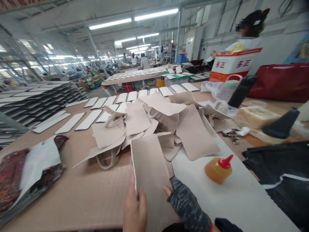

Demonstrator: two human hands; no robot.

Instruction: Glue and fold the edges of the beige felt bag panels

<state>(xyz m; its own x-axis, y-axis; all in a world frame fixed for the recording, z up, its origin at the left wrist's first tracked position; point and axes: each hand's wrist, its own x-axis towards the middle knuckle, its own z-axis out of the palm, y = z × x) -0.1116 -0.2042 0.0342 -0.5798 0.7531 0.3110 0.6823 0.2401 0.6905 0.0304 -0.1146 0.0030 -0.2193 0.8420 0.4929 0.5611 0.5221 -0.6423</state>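
Observation:
A long beige panel [151, 161] with a pale edge stands tilted at the front middle of the table. My left hand [135, 206] grips its left edge, thumb on the face. On the panel's right side is my right hand [184, 204] in a dark grey fingerless glove, its thumb on the face and the other fingers hidden. Just beyond lies a heap of beige bag pieces [195, 132], some with handles and metal fittings. A glue bottle [218, 169] with a red nozzle sits on the white board [202, 196] to the right.
White panels [89, 120] lie in rows behind the heap. Dark-edged panels [41, 103] are stacked at the left, above a patterned bundle [31, 170]. Black cloth [282, 183], a yellowish block [258, 116] and a red bag [280, 82] are on the right. A person stands behind a box [235, 64].

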